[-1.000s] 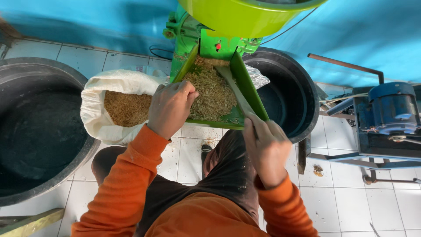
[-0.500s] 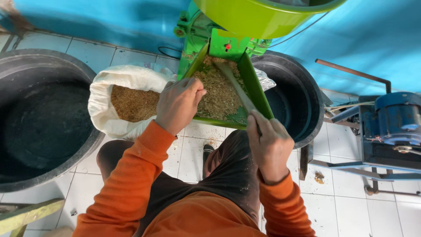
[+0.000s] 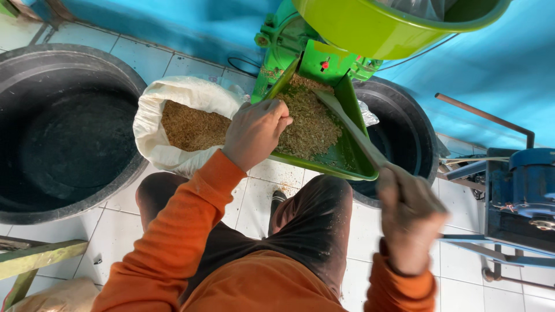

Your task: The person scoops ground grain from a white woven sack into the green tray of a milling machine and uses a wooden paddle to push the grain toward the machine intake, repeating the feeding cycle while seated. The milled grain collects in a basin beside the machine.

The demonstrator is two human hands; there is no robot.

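A green machine [image 3: 300,40] has a sloped green chute tray [image 3: 350,159] filled with brownish-green chopped feed [image 3: 306,124]. My left hand [image 3: 254,133] rests on the tray's left edge, fingers curled into the feed. My right hand [image 3: 407,216] is closed around the end of a flat wooden stick [image 3: 352,130] that reaches up the tray into the feed. A white sack [image 3: 156,124] of brown grain [image 3: 188,127] stands just left of the tray. Orange sleeves cover both arms.
A large black tub [image 3: 63,133] sits at left, another black tub [image 3: 404,133] behind the tray at right. A big lime-green basin [image 3: 381,29] tops the machine. A blue motor on a metal frame [image 3: 520,190] stands at right. White tile floor, blue wall.
My right hand has drawn back toward me and to the right with the stick. My left hand stays at the tray's left edge. The view has shifted slightly.
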